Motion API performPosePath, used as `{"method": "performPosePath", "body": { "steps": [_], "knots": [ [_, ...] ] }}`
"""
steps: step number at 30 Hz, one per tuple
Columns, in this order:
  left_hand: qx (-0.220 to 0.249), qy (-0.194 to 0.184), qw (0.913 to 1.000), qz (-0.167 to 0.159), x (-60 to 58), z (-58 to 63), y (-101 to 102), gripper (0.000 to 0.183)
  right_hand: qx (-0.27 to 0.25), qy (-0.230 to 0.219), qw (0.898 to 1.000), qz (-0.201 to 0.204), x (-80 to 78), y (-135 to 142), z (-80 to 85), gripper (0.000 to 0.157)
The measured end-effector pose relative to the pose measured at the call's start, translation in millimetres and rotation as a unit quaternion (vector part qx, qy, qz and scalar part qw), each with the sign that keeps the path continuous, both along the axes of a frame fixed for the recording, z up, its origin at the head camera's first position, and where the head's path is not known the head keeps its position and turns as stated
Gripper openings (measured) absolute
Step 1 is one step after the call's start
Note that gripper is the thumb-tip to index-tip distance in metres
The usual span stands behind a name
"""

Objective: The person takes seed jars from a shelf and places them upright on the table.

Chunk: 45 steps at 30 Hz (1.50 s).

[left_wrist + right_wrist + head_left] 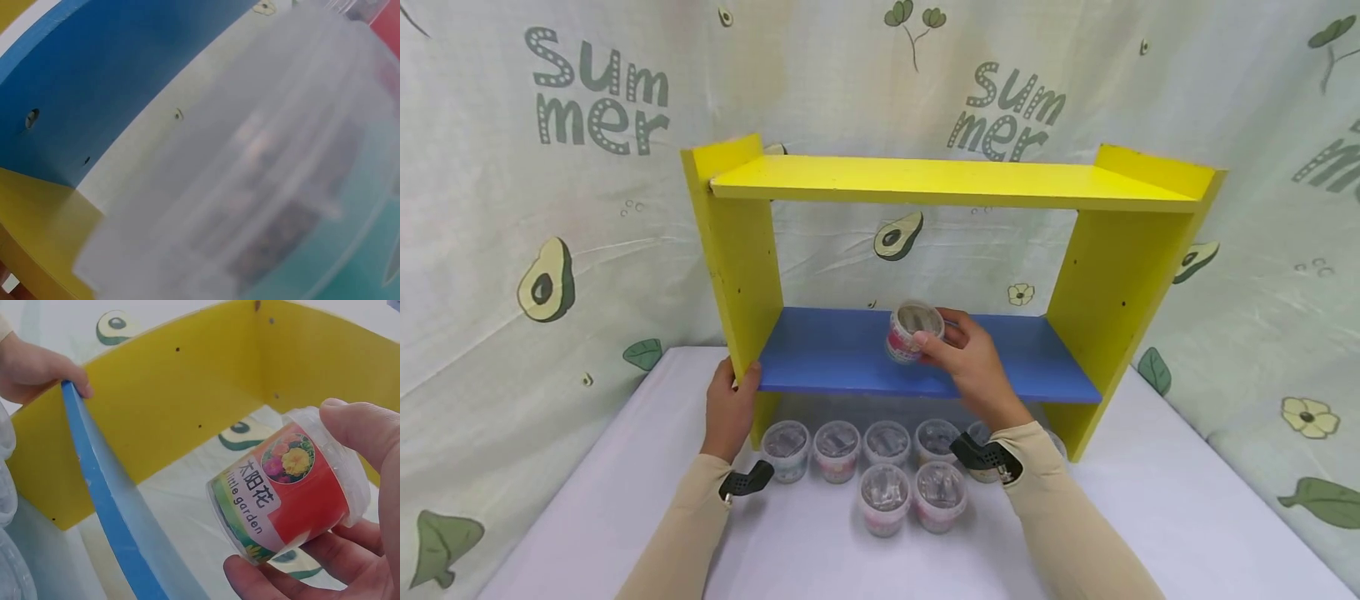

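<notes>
In the head view my right hand point(973, 362) holds a small clear plastic cup point(901, 346) with a lid, above the blue shelf board point(842, 354). The right wrist view shows the cup point(281, 494) tilted, its red label printed with flowers and "little garden", between thumb and fingers. My left hand point(730, 408) grips the yellow side panel point(730, 275) of the shelf unit at its front edge, level with the blue board. A blurred cup point(262, 206) fills much of the left wrist view, and the left hand cannot be made out there.
Below the blue board stands a row of lidded cups point(837, 450), partly hidden by the right forearm. Two more cups point(884, 498) stand in front of them on the white table point(805, 558). The yellow top board point(910, 179) spans above. A printed cloth point(602, 217) hangs behind.
</notes>
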<state>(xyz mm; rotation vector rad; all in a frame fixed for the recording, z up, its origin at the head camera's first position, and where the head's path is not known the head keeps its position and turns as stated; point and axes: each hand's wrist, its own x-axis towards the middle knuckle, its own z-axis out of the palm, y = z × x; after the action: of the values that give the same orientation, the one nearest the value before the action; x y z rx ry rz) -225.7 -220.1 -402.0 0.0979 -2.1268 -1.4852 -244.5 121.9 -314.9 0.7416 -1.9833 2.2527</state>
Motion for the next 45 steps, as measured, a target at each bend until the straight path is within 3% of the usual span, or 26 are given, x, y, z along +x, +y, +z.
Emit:
{"method": "performPosePath", "body": {
  "steps": [13, 22, 35, 45],
  "knots": [
    [0.002, -0.007, 1.0, 0.001, -2.0, 2.2, -1, 0.056, 0.031, 0.001, 0.999, -0.013, 24.7, 29, -6.4, 0.054],
    [0.001, -0.004, 1.0, -0.005, -3.0, -0.8, 1, 0.056, 0.042, -0.008, 0.999, -0.023, 33.1, 56, -15.2, 0.05],
    [0.009, -0.005, 1.0, -0.001, -3.6, 3.5, 0, 0.056, 0.103, -0.026, 0.994, -0.011, 45.8, 79, -21.7, 0.05],
    [0.005, -0.005, 1.0, 0.001, -5.9, 1.0, -1, 0.057, 0.173, -0.045, 0.984, -0.028, 64.5, 100, -35.7, 0.05]
  ]
}}
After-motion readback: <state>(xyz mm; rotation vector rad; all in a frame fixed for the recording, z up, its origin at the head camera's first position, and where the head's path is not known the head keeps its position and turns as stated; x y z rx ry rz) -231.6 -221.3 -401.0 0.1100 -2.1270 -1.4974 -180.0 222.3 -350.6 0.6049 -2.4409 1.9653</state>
